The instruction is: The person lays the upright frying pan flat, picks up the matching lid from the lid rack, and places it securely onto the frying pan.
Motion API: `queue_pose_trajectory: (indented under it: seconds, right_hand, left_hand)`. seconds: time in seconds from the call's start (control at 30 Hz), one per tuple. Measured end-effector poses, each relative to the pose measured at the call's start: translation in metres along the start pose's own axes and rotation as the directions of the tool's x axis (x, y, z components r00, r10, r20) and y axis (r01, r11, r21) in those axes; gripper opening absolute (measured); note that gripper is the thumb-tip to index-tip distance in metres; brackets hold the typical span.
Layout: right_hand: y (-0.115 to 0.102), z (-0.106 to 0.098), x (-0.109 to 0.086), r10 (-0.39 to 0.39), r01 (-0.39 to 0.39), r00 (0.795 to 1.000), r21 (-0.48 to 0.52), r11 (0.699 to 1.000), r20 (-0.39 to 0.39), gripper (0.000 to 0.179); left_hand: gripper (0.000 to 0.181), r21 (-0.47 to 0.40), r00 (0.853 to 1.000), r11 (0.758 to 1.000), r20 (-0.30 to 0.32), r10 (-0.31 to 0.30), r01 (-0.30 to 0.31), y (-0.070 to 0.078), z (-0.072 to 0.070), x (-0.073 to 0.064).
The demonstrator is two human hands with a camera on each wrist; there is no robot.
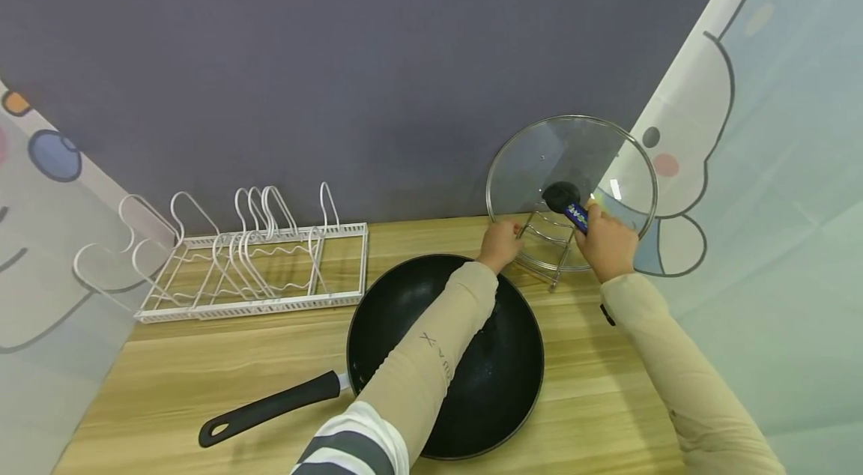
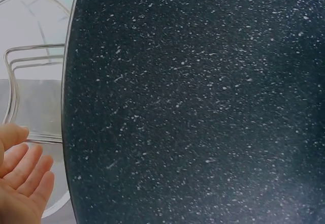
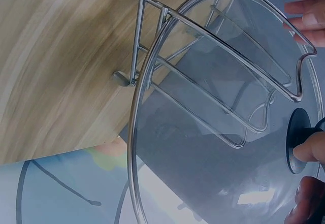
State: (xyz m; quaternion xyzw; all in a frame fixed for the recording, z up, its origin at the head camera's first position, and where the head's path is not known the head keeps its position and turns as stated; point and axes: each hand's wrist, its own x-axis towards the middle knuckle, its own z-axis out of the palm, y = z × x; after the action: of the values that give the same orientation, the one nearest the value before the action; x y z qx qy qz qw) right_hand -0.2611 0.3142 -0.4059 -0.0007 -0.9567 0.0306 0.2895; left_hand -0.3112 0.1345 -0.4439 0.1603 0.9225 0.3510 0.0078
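A round glass pot lid with a metal rim stands steeply tilted in a small metal wire rack at the back right. My right hand grips the lid's black handle, which bears a blue label. Beside the rack's left side is my left hand; its fingers look relaxed in the left wrist view, with the thumb near a rack wire. A black wok lies under my left forearm, its long handle pointing to the lower left. Speckles cover its dark interior.
A white dish rack with curved wire dividers stands at the back left of the wooden table. Behind the table rises a dark grey panel. Cartoon-printed curtains hang at both sides.
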Motion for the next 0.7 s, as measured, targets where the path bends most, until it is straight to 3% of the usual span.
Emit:
queue_pose_trajectory:
  seconds: [0.17, 0.5, 0.7]
  right_hand:
    - [-0.0021, 0.0001, 0.0016, -0.015, 0.015, 1.000, -0.003, 1.000, -0.012, 0.038]
    - [-0.0039, 0.0026, 0.0040, -0.016, 0.015, 1.000, -0.028, 0.999, -0.013, 0.040]
    - [-0.0027, 0.0052, 0.0036, -0.005, 0.004, 1.000, -0.040, 0.999, -0.027, 0.041]
  left_hand:
    - [0.028, 0.040, 1.000, 0.999, -0.013, 0.006, -0.005, 0.0028, 0.0019, 0.0039]
    - [0.018, -0.022, 0.998, 0.999, -0.065, 0.024, -0.025, -0.0017, 0.0060, 0.0069]
    - [0.017, -0.008, 0.997, 1.000, -0.078, 0.018, -0.019, 0.0006, 0.0068, 0.0070]
